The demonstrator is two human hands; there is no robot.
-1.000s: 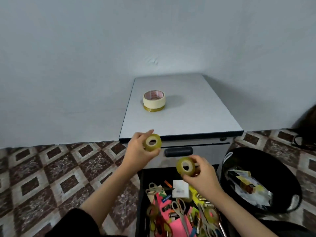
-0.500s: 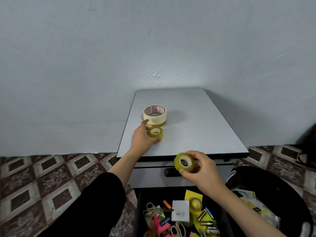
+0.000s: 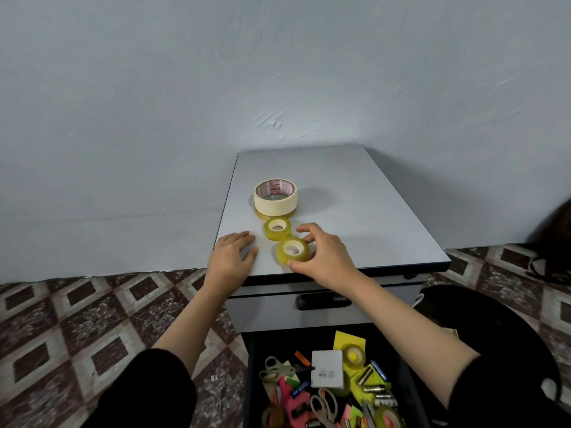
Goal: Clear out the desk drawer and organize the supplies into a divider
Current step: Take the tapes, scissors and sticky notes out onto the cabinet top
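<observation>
Yellowish clear tape is what the right hand [image 3: 321, 261] grips: thumb and fingers curl round a small tape roll [image 3: 293, 250] near the front edge of the worktop [image 3: 355, 211]. Whether that roll already rests on the surface or hangs just above it is hard to tell from this angle. The left hand [image 3: 233, 257] lies flat on the worktop just beside it, fingers straight, holding nothing. Just behind sits a second small roll [image 3: 277, 229], and behind that a cream masking tape [image 3: 275, 196] stacked on a flat yellowish roll [image 3: 272, 214]. All the rolls stand close together in a line.

By the look of it, the clearing is at an early stage: only tapes are out, sorting has not begun, and no divider is in view.

The open drawer [image 3: 248, 381] below holds nearly everything:
- scissors [image 3: 272, 367]
- a white box [image 3: 327, 367]
- another tape roll [image 3: 354, 356] lying on yellow sticky notes [image 3: 344, 338]
- batteries [image 3: 375, 389]
- pink and orange bits, with the near end cut off by the frame

A black tub [image 3: 494, 329] stands right of the drawer. Its contents are too hidden to name.
</observation>
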